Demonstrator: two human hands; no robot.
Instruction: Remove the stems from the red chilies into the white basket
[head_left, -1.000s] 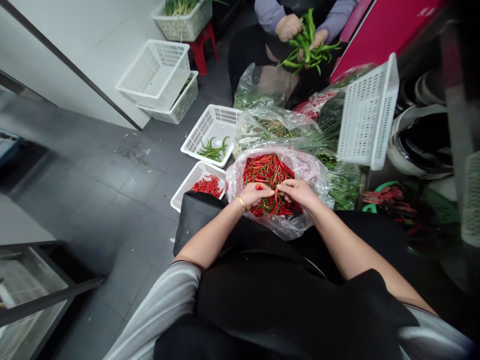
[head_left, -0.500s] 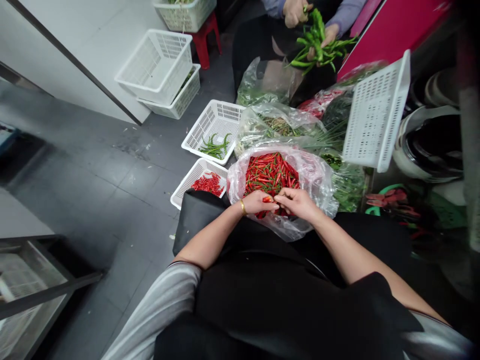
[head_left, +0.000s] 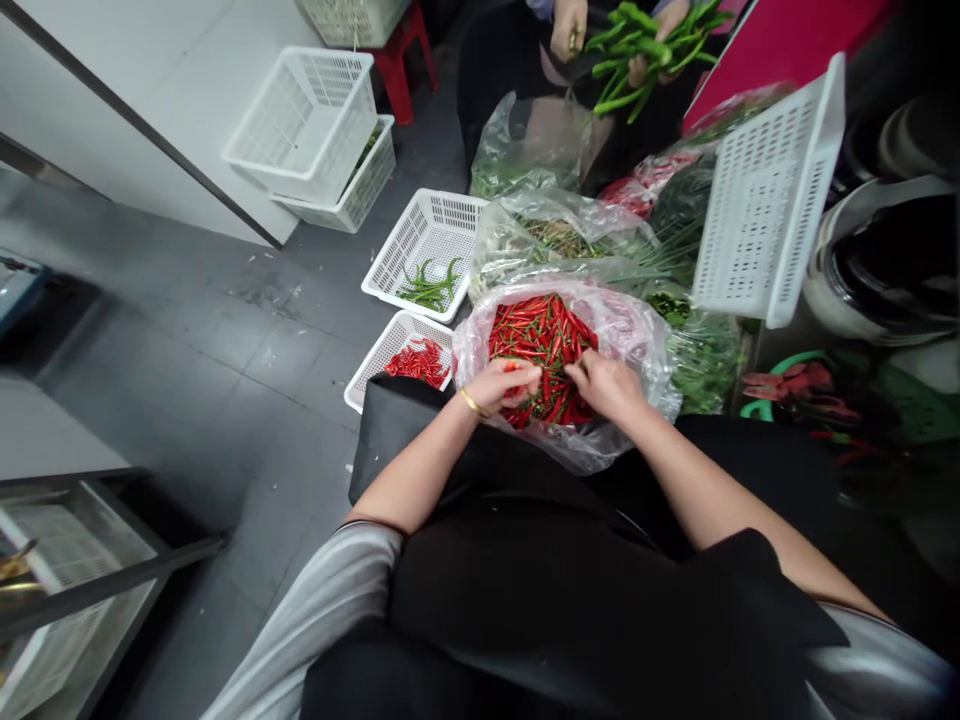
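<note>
A clear plastic bag (head_left: 645,345) full of red chillies (head_left: 544,330) with green stems lies open in front of my lap. Over its left side my left hand (head_left: 501,386) is closed, with a bit of red chilli showing at the curled fingers. My right hand (head_left: 611,388) is at the bag's right side, thumb and fingers pinched together against the chillies; what they grip is too small to make out. To the left of the bag, stemless red chillies (head_left: 417,363) lie in a small white basket (head_left: 363,388).
Another white basket (head_left: 381,272) holds green chillies (head_left: 431,287). Bags of greens (head_left: 517,160) stand beyond. A co-worker's hands (head_left: 570,28) hold green peppers (head_left: 637,55). A white basket (head_left: 776,190) stands tilted at right; stacked baskets (head_left: 300,130) sit back left.
My hands have moved apart: the right has gone right and up to the chillies, the left slightly left. The co-worker's hands have also separated. The view has shifted a little.
</note>
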